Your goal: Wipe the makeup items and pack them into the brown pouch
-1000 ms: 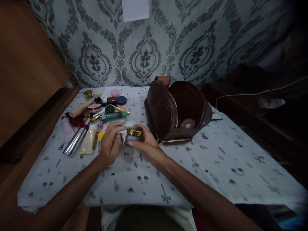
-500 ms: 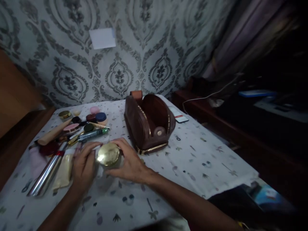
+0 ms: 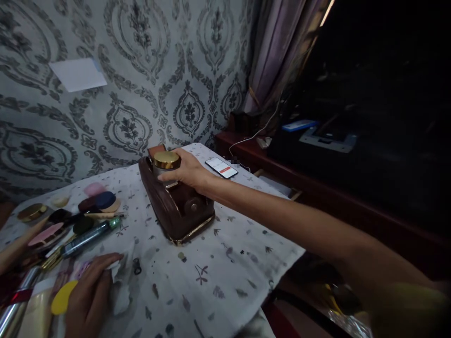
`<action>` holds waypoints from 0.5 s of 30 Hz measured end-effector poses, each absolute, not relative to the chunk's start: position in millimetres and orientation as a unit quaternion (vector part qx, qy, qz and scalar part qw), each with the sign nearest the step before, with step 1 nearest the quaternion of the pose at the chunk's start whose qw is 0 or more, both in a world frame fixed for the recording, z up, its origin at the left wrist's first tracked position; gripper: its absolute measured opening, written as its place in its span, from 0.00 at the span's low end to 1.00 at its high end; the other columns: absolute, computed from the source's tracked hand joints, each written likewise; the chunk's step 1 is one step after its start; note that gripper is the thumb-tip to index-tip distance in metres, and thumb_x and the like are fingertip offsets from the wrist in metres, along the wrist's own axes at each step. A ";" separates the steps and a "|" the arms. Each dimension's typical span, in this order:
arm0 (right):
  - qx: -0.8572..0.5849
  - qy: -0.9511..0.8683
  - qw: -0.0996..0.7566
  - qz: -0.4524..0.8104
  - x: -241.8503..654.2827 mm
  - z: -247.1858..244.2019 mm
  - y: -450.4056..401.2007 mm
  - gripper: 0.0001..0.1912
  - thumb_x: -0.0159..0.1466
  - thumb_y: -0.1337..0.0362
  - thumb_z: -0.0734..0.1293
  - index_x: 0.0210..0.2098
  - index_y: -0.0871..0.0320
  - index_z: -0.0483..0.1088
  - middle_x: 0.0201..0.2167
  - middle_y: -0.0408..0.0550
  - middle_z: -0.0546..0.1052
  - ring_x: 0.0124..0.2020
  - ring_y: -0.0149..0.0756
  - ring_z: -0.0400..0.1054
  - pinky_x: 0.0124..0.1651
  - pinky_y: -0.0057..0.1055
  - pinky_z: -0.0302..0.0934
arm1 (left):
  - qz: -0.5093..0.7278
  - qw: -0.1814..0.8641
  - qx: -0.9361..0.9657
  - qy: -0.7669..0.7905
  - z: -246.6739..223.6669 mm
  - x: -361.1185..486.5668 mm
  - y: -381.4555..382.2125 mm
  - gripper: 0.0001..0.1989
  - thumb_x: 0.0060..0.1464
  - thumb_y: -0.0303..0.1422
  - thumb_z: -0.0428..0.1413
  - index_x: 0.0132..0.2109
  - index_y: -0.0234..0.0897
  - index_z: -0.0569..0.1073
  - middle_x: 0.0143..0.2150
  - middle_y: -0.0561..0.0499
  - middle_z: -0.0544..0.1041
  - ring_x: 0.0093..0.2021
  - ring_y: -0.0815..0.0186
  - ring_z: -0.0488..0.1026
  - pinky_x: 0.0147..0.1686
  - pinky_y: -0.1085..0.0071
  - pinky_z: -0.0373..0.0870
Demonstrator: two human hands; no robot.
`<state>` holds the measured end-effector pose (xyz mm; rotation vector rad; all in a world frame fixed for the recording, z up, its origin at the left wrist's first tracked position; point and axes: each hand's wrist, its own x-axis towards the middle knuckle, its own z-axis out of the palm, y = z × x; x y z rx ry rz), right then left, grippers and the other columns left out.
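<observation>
My right hand (image 3: 186,169) grips a jar (image 3: 167,164) with a shiny gold lid, fingers and thumb around its side. The jar is upright at the mouth of a brown leather makeup bag (image 3: 165,211), whose zipped top is open; its lower part is partly hidden by the bag's edge and my hand. At the lower left, my left hand (image 3: 91,295) is closed on a crumpled white tissue (image 3: 121,288), which sticks out past the fingers. A yellow round piece (image 3: 64,297) shows beside that hand.
Left on the patterned cloth (image 3: 197,291) lie several cosmetics: a clear bottle with a green cap (image 3: 88,237), a pink compact (image 3: 47,234), a blue-lidded pot (image 3: 105,201) and a cream tube (image 3: 35,310). A phone (image 3: 221,167) lies behind the bag's right side.
My right hand has carried the gold-lidded jar from near my left hand over to the bag's opening. My left hand stays by the cosmetics with the tissue. The view has turned right.
</observation>
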<state>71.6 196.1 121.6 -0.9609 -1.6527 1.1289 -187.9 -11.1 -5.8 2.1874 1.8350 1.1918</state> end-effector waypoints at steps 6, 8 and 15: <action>-0.540 -0.690 0.304 0.374 61.8 103.9 215.9 0.18 0.41 0.74 0.75 0.28 0.57 0.67 0.30 0.44 0.75 0.41 0.45 0.72 0.43 0.34 0.64 | 0.384 0.013 0.714 0.586 -10.1 -190.2 -7.2 0.12 0.61 0.31 0.50 0.47 0.45 0.76 0.46 0.52 0.80 0.46 0.60 0.78 0.42 0.68 0.76; -0.543 -0.684 0.293 0.389 57.8 96.8 219.6 0.18 0.39 0.79 0.75 0.24 0.57 0.67 0.30 0.46 0.76 0.43 0.47 0.72 0.45 0.35 0.64 | 0.383 0.015 0.725 0.572 -10.3 -188.9 -5.6 0.13 0.60 0.30 0.50 0.47 0.45 0.76 0.45 0.52 0.80 0.44 0.61 0.79 0.40 0.69 0.76; -0.486 -0.611 0.371 0.503 37.8 59.4 233.1 0.15 0.66 0.58 0.68 0.48 0.61 0.71 0.47 0.49 0.75 0.48 0.43 0.72 0.48 0.40 0.69 | 0.387 0.042 0.744 0.544 -5.1 -179.6 -7.8 0.14 0.59 0.28 0.50 0.47 0.42 0.77 0.44 0.49 0.80 0.43 0.61 0.79 0.39 0.70 0.77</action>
